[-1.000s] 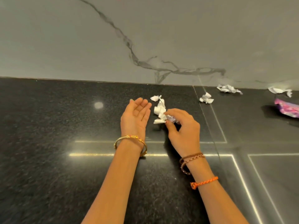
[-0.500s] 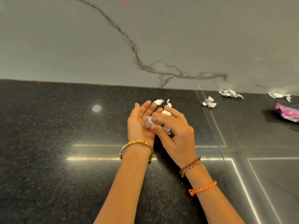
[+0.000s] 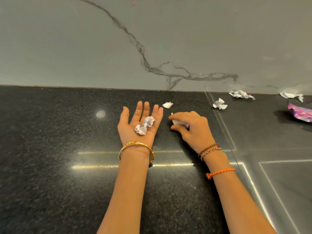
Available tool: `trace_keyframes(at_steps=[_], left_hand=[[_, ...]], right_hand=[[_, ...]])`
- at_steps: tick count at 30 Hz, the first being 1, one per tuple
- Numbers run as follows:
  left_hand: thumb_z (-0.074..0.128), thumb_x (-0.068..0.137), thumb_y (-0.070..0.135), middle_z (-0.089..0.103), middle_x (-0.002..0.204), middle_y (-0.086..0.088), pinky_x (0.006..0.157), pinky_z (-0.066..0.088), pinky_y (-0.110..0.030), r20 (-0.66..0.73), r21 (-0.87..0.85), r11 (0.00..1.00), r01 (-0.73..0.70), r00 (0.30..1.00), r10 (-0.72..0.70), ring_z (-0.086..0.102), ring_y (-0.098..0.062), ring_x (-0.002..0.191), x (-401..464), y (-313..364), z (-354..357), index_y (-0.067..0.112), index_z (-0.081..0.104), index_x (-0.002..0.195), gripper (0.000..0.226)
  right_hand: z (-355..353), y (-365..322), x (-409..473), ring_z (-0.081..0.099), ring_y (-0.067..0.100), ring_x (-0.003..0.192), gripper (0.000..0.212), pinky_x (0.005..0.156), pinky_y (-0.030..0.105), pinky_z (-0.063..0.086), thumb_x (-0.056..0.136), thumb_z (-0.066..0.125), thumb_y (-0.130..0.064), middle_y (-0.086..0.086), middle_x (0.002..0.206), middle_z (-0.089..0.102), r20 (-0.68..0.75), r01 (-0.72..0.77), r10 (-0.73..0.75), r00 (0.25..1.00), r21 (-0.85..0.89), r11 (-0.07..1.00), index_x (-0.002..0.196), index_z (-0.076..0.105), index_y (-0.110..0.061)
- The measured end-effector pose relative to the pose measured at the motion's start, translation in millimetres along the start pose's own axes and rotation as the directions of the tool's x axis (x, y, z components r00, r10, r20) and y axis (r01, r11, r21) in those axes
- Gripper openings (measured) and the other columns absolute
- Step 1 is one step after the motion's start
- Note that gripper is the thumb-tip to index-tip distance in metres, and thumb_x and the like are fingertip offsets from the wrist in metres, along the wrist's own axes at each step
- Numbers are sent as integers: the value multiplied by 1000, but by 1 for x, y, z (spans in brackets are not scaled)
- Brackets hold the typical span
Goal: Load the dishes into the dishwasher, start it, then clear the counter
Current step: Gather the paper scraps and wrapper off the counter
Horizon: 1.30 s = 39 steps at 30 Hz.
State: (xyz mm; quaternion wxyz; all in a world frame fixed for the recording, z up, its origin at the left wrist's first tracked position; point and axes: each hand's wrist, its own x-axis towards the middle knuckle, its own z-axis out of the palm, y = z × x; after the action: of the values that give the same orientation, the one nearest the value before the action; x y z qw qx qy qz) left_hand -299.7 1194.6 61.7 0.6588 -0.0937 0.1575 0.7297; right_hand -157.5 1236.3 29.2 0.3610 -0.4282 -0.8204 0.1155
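Left hand [image 3: 140, 123]: palm up, fingers straight, carrying crumpled paper [image 3: 144, 125].
Right hand [image 3: 192, 126]: pinching paper scrap [image 3: 177, 122] on desk [image 3: 67, 149].

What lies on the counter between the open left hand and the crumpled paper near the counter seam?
In the head view, between the left hand and that crumpled paper lie a small paper scrap and the right hand, pinching another piece.

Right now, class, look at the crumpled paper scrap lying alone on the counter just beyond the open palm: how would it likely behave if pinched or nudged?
The paper scrap looks tiny and thin, so probably very light; a nudge would likely slide it across the glossy counter. Its creases suggest it would squash easily under fingers rather than resist.
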Motion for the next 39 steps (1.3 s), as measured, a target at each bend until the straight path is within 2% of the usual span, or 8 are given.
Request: trace_keyframes(at_steps=[5,14,16,21,24,29,31,39], left_hand=[[41,96,35,57,116,-17,88,45,-49,-38,169,985,42,999,-36,48,-40,118,2,-5,-1,5,56,104,35],[41,96,32,64,85,-11,58,59,-33,19,224,974,29,999,-34,69,-23,67,1,-10,0,11,58,88,28],[44,94,32,62,81,-9,63,59,-34,2,237,971,15,1000,-16,66,-23,71,0,-11,0,12,58,83,26],[49,92,28,56,82,-6,64,56,-41,-39,128,991,25,999,-20,59,-25,79,1,-7,4,12,54,77,22],[47,94,27,56,83,-8,56,55,-45,-43,72,997,36,999,-33,58,-27,80,0,-6,7,10,54,78,24],[48,93,27,58,84,-9,57,56,-39,-55,33,999,32,998,-30,68,-24,61,-1,-5,7,10,56,77,24],[49,93,25,58,81,-10,54,56,-38,-58,3,1000,21,998,-21,67,-22,50,-1,-5,9,9,58,80,22],[49,93,26,57,81,-8,59,58,-33,-42,-49,998,31,999,-33,64,-23,64,1,-8,5,11,59,78,23]], right_hand=[[-1,-27,6,56,-3,94,36,77,14,50,72,68,1,-5,101,59,-230,-103,323,918,648,754,102,63,-19],[30,-50,-1,41,19,114,30,92,31,29,86,48,-44,-5,110,63,-280,112,-127,951,-69,991,94,73,-29],[29,-54,-1,38,18,113,27,92,29,26,85,49,-42,0,111,59,-300,79,-103,949,-89,993,97,71,-33],[15,-35,14,47,7,105,21,95,18,31,87,43,-34,-15,103,54,-416,-126,294,860,386,914,101,59,-39],[9,-9,22,55,-1,89,25,82,14,42,88,54,-13,-11,101,58,-236,-274,428,873,488,828,103,60,-32],[21,3,31,48,19,111,36,93,28,38,88,56,-23,-2,129,50,97,-243,256,962,-130,961,124,56,-28],[25,2,36,51,25,106,25,85,20,33,89,57,-18,5,116,59,44,-295,306,951,-174,940,113,66,-18],[3,-39,-1,64,4,84,18,75,13,47,82,64,-19,-10,87,70,-328,-143,392,859,582,800,79,69,-36]])
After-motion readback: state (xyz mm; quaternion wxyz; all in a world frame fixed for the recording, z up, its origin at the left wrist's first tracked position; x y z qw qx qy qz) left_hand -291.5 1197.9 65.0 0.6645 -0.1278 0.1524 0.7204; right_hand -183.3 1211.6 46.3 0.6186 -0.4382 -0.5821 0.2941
